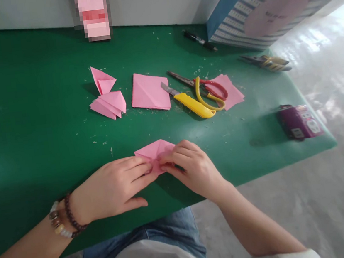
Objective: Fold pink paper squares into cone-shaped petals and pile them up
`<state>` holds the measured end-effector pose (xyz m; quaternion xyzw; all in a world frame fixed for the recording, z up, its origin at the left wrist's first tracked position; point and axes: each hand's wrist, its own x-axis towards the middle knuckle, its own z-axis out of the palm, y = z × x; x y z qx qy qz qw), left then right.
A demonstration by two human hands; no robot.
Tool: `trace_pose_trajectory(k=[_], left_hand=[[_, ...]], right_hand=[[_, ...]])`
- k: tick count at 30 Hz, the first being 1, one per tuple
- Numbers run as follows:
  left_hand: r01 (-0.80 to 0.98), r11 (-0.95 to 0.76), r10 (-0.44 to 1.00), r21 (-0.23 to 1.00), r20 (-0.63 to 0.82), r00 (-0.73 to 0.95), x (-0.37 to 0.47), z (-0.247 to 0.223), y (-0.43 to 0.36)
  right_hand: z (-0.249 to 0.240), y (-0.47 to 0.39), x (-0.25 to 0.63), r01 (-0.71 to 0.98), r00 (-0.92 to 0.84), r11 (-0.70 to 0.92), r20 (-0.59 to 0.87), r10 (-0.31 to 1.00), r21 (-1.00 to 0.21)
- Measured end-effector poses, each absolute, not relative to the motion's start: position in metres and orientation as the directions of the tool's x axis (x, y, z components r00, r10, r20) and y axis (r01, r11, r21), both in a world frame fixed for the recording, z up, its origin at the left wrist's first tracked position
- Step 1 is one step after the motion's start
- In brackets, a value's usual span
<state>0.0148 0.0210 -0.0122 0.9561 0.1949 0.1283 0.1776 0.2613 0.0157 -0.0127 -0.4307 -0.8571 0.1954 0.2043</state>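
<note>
One folded pink paper (158,148), at the near side of a green tabletop (33,121), directly in front of the person and under both hands. Left hand (116,188): fingers extended and lying close together over the paper's left part, thumb held apart; two beaded bracelets (71,212) at the wrist. Right hand (197,165): fingers bent and closed in a pinch on the paper's near right part, the exact grip partly hidden. Beyond, from left to right: two folded pink pieces (114,102), one just behind the other; one pile of pink squares (148,91), creased on top; one yellow-handled knife (192,104), its blade over the pile's right edge; one pair of scissors (188,81) with a red handle, lying against the knife; further pink sheets (233,92), partly beneath the scissors' handle. Farther back: one black pen (199,40), near a striped box (236,16); one pair of pliers (269,62), near the right edge. At right, well apart from the hands: one purple box (299,121). At the back: one pink item (97,31), pixelated beyond identification.
</note>
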Motion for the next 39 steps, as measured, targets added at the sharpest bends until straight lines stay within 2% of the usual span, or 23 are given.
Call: trace_pose_trajectory(k=[14, 39], left_hand=[[0.344, -0.833, 0.44, 0.433, 0.143, 0.886, 0.0124, -0.0126, 0.0194], [0.329, -0.853, 0.414, 0.406, 0.14, 0.9, 0.0139, -0.0121, 0.021]], right_hand=[[-0.0145, 0.0186, 0.2585, 0.623, -0.548, 0.574, 0.226, 0.805, -0.532], [-0.0144, 0.0182, 0.2569, 0.67, -0.52, 0.52, 0.165, 0.838, -0.529]])
